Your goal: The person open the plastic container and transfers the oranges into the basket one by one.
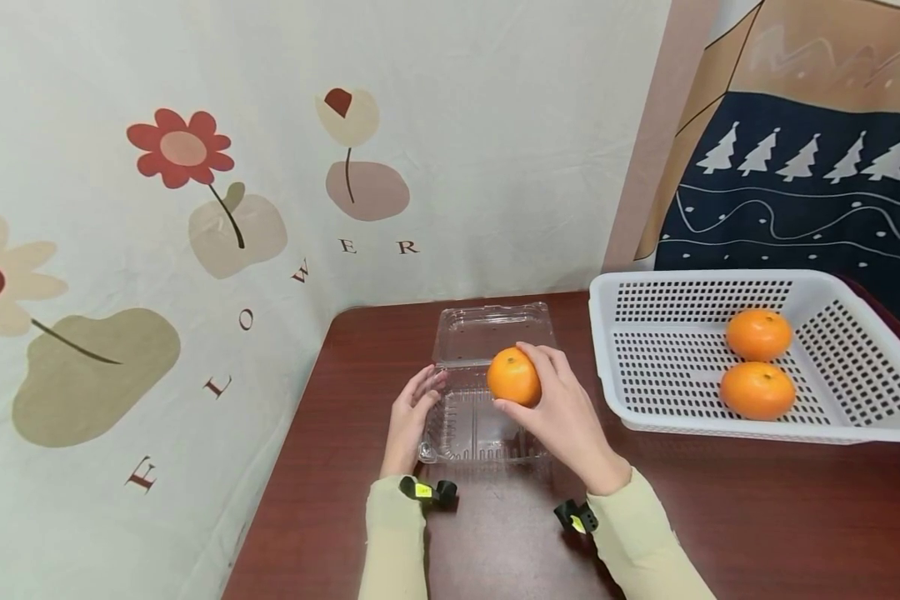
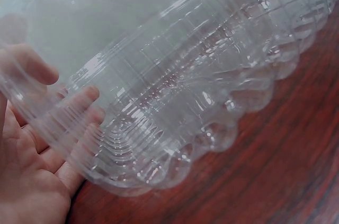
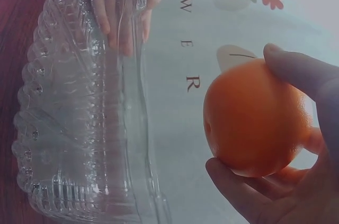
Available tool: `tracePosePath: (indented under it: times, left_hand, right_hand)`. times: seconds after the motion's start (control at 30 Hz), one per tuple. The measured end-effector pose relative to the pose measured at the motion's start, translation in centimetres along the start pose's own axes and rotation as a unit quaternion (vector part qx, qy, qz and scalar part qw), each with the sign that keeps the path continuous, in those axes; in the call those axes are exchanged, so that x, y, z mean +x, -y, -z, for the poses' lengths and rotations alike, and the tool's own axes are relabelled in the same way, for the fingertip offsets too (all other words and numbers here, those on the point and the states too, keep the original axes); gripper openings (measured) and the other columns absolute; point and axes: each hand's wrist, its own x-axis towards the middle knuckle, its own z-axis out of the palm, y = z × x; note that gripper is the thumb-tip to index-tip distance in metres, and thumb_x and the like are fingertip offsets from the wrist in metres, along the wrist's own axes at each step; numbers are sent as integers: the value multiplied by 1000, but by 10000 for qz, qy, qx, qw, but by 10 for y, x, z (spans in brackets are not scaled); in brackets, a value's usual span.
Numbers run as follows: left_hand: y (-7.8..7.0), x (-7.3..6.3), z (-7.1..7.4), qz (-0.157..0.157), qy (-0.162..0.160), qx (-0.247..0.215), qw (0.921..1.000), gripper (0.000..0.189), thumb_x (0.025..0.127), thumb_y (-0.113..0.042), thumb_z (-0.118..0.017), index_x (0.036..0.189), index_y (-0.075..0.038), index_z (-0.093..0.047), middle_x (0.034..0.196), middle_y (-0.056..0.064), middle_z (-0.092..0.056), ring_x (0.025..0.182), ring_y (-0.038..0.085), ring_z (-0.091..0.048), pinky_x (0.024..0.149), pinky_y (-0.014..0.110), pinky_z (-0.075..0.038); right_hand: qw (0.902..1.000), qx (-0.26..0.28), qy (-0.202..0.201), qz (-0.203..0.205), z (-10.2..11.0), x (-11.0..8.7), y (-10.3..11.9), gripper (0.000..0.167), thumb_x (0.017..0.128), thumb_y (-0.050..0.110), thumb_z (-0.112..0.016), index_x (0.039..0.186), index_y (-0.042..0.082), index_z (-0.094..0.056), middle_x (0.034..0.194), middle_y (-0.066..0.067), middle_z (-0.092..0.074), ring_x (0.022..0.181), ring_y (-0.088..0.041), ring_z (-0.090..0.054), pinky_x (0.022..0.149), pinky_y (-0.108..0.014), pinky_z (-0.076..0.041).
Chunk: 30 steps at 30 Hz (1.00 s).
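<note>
My right hand (image 1: 566, 408) grips an orange (image 1: 513, 377) between thumb and fingers, above a clear plastic clamshell box (image 1: 461, 429). In the right wrist view the orange (image 3: 257, 118) hangs beside the box (image 3: 63, 113), apart from it. The box lies on the table with its lid (image 1: 491, 329) folded back, away from me. At its left side is my left hand (image 1: 411, 417), fingers loosely bent. Through the clear wall in the left wrist view, the left hand's fingers (image 2: 79, 102) show close to the box (image 2: 175, 97); whether they touch it I cannot tell.
On the right a white plastic basket (image 1: 607, 350) holds two oranges, one behind the other (image 1: 757, 390). A printed flower cloth (image 1: 480, 167) hangs behind the brown table (image 1: 345, 400), and a dark tree-patterned cloth (image 1: 795, 217) hangs behind the basket.
</note>
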Motion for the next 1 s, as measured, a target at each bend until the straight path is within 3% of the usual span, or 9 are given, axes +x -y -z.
tracePosePath:
  times: [0.47, 0.63, 1.0]
  left_hand:
    - [-2, -1, 0, 155, -39, 119, 9998, 44, 90, 0, -45, 133, -2, -38, 123, 14, -53, 115, 24, -48, 93, 29, -39]
    - [-2, -1, 0, 195, -75, 160, 9997, 42, 90, -1, -46, 131, -8, -42, 122, 11, -54, 114, 23, -49, 93, 30, -39]
    - [0, 0, 0, 94, 0, 128, 9999, 44, 90, -1, -45, 134, -1, -37, 123, 14, -53, 115, 26, -48, 94, 33, -38]
  right_hand:
    - [9999, 94, -88, -112, 3, 0, 0, 80, 63, 44, -76, 132, 23, -41, 122, -5, -36, 91, -19, -50, 71, -37, -46]
    - [9998, 161, -108, -83, 5, 0, 1, 84, 61, 40, -78, 134, 23, -39, 123, -5, -34, 91, -20, -50, 71, -37, -46]
    - [9995, 221, -201, 56, 10, 0, 1, 78, 62, 38, -79, 129, 19, -43, 123, -5, -35, 92, -19, -50, 74, -38, -45]
